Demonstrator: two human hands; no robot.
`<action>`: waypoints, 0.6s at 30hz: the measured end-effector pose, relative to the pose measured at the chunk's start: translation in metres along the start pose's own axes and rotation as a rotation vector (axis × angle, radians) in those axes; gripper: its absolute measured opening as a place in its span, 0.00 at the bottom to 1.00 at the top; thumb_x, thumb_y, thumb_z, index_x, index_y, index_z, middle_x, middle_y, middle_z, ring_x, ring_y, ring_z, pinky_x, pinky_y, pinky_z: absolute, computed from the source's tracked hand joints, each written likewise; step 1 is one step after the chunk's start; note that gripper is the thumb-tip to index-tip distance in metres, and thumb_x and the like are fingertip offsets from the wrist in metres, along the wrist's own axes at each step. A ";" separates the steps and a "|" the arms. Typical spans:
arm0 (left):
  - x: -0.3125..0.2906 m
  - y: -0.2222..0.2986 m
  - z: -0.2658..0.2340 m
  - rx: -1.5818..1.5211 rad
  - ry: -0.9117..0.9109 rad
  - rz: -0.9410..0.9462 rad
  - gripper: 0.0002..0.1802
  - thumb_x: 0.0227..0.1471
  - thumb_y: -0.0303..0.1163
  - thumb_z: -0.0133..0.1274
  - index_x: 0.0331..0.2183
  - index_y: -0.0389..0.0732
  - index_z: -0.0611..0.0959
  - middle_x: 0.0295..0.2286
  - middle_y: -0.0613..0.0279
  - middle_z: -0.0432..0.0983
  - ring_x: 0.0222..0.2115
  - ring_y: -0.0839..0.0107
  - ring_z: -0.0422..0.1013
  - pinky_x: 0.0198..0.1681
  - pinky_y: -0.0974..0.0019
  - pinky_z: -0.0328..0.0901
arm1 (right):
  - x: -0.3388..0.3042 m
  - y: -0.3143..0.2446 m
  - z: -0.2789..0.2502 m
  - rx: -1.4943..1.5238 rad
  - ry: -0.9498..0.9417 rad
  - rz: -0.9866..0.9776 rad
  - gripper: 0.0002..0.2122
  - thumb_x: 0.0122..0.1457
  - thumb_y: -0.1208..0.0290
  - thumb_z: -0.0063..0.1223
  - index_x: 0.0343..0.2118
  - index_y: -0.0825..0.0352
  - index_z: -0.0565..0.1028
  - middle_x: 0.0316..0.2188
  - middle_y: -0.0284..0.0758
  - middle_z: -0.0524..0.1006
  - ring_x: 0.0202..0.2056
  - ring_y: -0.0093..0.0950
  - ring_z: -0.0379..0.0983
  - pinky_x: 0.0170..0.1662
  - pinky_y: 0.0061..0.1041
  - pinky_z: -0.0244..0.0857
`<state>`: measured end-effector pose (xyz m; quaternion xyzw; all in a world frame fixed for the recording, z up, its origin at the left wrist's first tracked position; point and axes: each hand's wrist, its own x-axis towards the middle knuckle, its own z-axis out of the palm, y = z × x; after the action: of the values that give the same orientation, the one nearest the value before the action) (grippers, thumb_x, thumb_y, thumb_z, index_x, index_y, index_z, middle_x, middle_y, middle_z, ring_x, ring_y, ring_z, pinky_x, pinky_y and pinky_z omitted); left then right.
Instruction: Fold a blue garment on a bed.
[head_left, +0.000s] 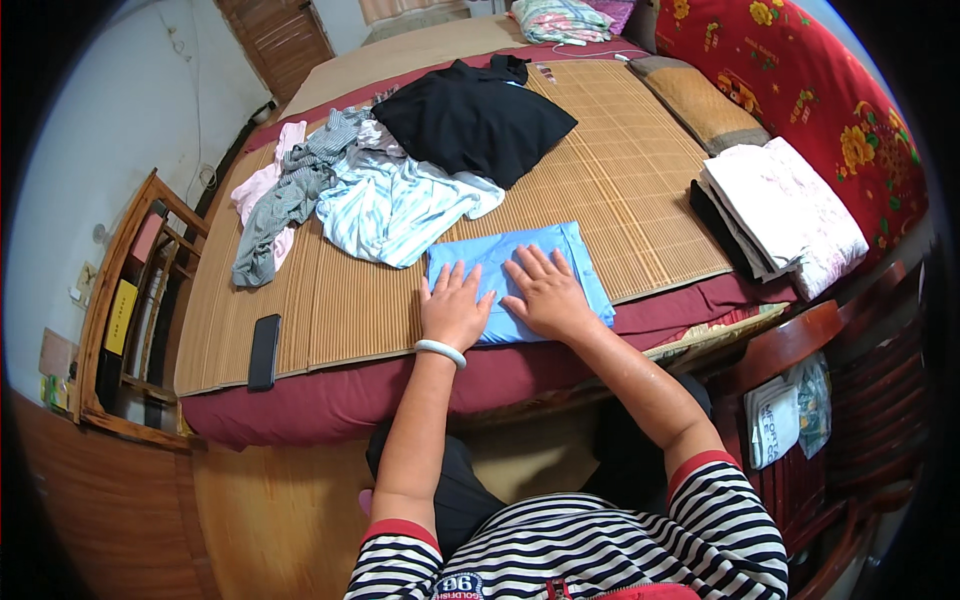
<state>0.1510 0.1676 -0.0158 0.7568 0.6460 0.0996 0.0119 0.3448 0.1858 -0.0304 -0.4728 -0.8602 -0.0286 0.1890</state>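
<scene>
The left hand [455,305] and the right hand [545,293] lie flat and open, fingers spread, palms pressed down side by side on a folded light-blue garment [520,270]; neither hand grips anything. A pale bangle [441,350] circles the left wrist.

The bed [330,400] fills most of the view, its dark red sheet showing along the near edge, and a woven bamboo mat [620,170] covers the top. The blue garment sits at the mat's near edge, in front of the person, its lower border just reaching the mat's rim. To the right of it the mat is bare up to a stack of folded white linens [790,215] at the bed's right edge. To the left, bare mat runs as far as a black phone [264,350] lying near the left corner, well apart from the hands.

Beyond the hands lies a black garment [475,120], spread out, then a crumpled pale striped shirt [395,205] whose hem comes just beside the blue garment's far left corner, then a grey striped piece [290,190] over a pink one [262,180].

The blue garment is a smooth flat rectangle, folded in layers, with a crease running down between the hands.
</scene>
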 end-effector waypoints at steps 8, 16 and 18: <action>-0.002 -0.016 -0.009 0.007 -0.037 -0.141 0.33 0.61 0.54 0.41 0.62 0.48 0.67 0.63 0.55 0.57 0.65 0.54 0.51 0.64 0.35 0.44 | 0.003 0.019 -0.017 -0.080 -0.036 0.245 0.34 0.62 0.44 0.43 0.64 0.64 0.61 0.65 0.46 0.59 0.68 0.39 0.52 0.67 0.51 0.41; 0.000 -0.013 -0.019 0.099 0.022 -0.130 0.29 0.61 0.50 0.44 0.57 0.44 0.73 0.61 0.52 0.62 0.65 0.51 0.51 0.64 0.33 0.43 | 0.013 0.015 -0.020 -0.130 -0.026 0.235 0.31 0.61 0.52 0.49 0.61 0.68 0.64 0.64 0.46 0.61 0.67 0.39 0.52 0.67 0.53 0.39; 0.002 -0.010 -0.019 0.070 0.059 -0.111 0.28 0.61 0.49 0.45 0.57 0.44 0.74 0.60 0.52 0.63 0.65 0.52 0.51 0.64 0.34 0.43 | 0.016 0.007 -0.018 -0.073 -0.006 0.167 0.29 0.61 0.54 0.50 0.60 0.69 0.66 0.63 0.46 0.62 0.67 0.39 0.53 0.67 0.54 0.38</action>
<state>0.1388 0.1695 0.0012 0.7165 0.6901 0.0984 -0.0283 0.3479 0.1985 -0.0087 -0.5497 -0.8166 -0.0428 0.1706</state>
